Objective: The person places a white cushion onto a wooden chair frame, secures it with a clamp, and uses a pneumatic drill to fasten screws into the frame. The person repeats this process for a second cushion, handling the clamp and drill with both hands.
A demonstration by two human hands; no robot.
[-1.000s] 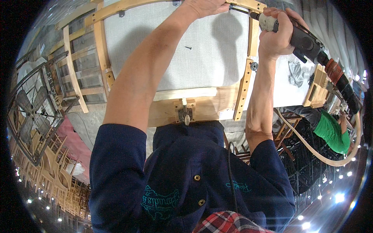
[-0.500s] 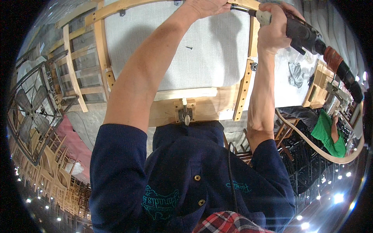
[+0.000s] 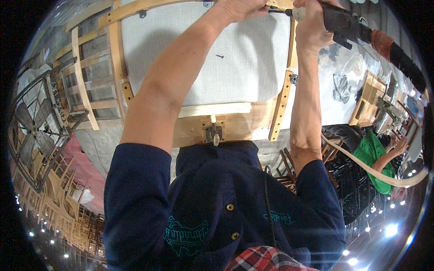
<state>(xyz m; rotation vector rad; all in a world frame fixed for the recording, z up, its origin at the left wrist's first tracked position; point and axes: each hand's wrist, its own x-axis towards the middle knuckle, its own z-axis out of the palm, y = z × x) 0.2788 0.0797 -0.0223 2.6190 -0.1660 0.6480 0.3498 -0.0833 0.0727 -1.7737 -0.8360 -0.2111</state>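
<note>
My right hand (image 3: 311, 31) grips a black power screwdriver (image 3: 347, 25), whose back end has orange-brown wrapping and a thick black hose. Its thin bit (image 3: 279, 11) points left to my left hand (image 3: 244, 9) at the top edge. There the left fingers are closed together by the bit's tip, and whatever they pinch is hidden. Both hands are over the far side of a wooden frame (image 3: 116, 49) around a pale grey upholstered panel (image 3: 217, 77). A small dark screw (image 3: 219, 56) lies on the panel's fabric.
A toggle clamp (image 3: 214, 132) stands on the bench's near edge, by my body. Right of the frame lies a crumpled clear plastic bag (image 3: 342, 88). At far left stands a metal fan (image 3: 34, 126). A co-worker in a green top (image 3: 375, 156) is at right, behind a curved pale strip (image 3: 389, 179).
My right hand and the screwdriver have shifted slightly left and up. The left hand stays nearly in place. At right the co-worker's arm has moved.
</note>
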